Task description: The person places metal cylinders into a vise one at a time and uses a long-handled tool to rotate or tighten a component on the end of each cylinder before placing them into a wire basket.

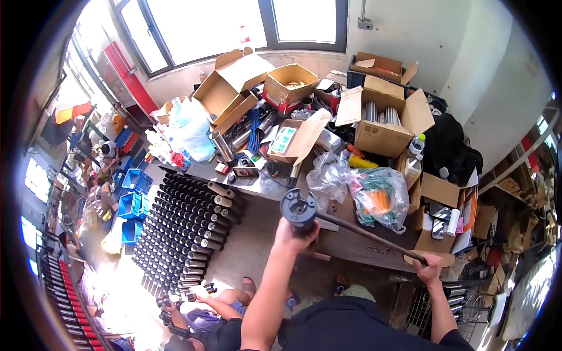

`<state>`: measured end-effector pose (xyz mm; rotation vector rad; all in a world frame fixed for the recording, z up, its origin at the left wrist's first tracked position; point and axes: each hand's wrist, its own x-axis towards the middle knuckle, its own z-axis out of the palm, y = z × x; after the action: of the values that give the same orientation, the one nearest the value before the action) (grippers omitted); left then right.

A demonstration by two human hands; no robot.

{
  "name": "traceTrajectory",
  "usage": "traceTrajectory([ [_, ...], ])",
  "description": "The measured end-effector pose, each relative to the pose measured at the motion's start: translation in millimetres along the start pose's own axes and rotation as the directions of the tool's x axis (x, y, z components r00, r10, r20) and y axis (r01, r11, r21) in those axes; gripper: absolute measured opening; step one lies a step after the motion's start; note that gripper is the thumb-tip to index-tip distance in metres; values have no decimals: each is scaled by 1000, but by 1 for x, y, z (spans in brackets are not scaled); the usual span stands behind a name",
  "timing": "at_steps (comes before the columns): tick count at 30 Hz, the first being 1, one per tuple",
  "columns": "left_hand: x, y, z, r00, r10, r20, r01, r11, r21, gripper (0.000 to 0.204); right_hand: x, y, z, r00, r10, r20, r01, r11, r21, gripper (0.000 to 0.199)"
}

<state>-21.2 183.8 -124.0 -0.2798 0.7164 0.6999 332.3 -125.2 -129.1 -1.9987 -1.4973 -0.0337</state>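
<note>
Over the near edge of the workbench (275,190), my left hand (297,235) is wrapped round a black cylindrical part (300,213) from below. Its round grey face, with openings in it, points up. A long, thin dark rod (372,236) slants from beside that part toward the lower right. My right hand (428,269) is closed round the rod's lower end. Where the rod's upper end meets the cylinder, I cannot make out whether it is joined or only touching. A flat tan piece (448,259) shows beside my right hand.
Rows of upright black tubes (181,228) stand at left, by blue bins (130,206). Another person (216,327) sits at lower left, hands on dark parts. On the bench are an open carton of metal tubes (383,137), plastic bags (380,199) and bottles (417,143).
</note>
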Motion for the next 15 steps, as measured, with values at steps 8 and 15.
traceTrajectory([
  [8, 35, -11, 2, 998, -28, 59, 32, 997, -65, 38, 125, -55, 41, 907, -167, -386, 139, 985, -99, 33],
  [15, 23, -12, 11, 999, 29, 35, -30, 999, 36, 46, 126, -69, 42, 922, -60, -383, 22, 995, -102, 32],
])
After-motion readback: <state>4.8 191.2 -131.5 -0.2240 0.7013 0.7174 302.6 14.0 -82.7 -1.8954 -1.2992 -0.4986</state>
